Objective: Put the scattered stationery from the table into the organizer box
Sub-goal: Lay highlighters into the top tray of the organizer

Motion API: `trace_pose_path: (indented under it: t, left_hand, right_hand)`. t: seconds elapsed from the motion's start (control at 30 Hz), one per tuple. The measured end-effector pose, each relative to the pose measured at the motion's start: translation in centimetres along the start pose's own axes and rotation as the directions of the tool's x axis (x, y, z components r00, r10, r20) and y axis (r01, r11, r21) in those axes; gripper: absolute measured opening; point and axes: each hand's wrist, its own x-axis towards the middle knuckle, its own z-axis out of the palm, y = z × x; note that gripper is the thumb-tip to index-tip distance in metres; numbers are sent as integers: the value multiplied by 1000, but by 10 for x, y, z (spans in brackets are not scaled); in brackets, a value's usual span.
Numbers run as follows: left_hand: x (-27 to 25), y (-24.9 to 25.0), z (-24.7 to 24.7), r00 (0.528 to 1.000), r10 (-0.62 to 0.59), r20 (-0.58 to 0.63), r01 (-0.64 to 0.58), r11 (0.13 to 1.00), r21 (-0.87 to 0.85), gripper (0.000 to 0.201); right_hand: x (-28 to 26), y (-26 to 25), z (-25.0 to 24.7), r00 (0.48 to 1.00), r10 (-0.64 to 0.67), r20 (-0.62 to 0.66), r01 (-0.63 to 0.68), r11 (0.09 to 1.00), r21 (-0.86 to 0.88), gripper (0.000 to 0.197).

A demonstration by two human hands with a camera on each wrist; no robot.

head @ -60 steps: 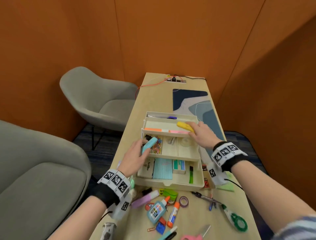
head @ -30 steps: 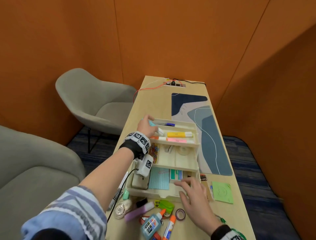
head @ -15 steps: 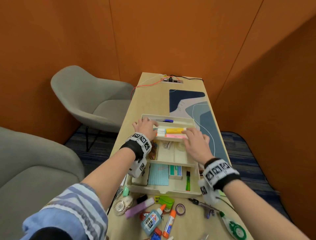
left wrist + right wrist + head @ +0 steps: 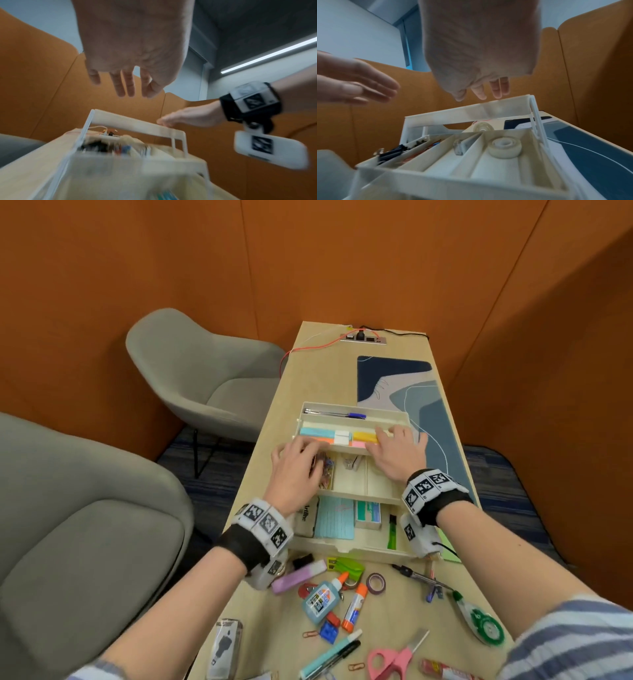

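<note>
Both hands hover open over the organizer box (image 4: 346,546) on the table (image 4: 308,378): left hand (image 4: 296,470) above the middle tier, fingers loose; right hand (image 4: 397,451) with straight fingers at the top tier beside the yellow highlighter (image 4: 364,436). Scissors (image 4: 394,657), glue bottle (image 4: 322,597) and glue stick (image 4: 354,607) lie scattered just in front of the box.

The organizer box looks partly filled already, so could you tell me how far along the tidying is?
Roughly midway. The organizer box already holds highlighters, a pen and a tape roll. Left hand and right hand are open above its trays, holding nothing. Glue bottle, scissors and correction tape remain outside.
</note>
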Motion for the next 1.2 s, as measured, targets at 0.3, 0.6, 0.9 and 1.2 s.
trace_pose_path:
  t: [0.3, 0.6, 0.9, 1.2]
  left_hand:
    - [-159, -36, 67, 922, -143, 359, 105, 987, 123, 22]
    - [-165, -43, 79, 871, -170, 461, 46, 962, 268, 43]
    - [-166, -48, 56, 853, -311, 419, 294, 950, 107, 38]
    - [-146, -77, 22, 682, -723, 107, 731, 668, -141, 17]
  right_hand:
    - [-173, 8, 65, 995, -47, -92, 83, 899, 431, 27]
    - [-290, 45, 106, 988, 112, 105, -149, 862, 485, 27]
    - [-280, 30, 97, 996, 36, 79, -71, 862, 502, 27]
    - [-250, 2, 90, 993, -76, 91, 20, 862, 506, 28]
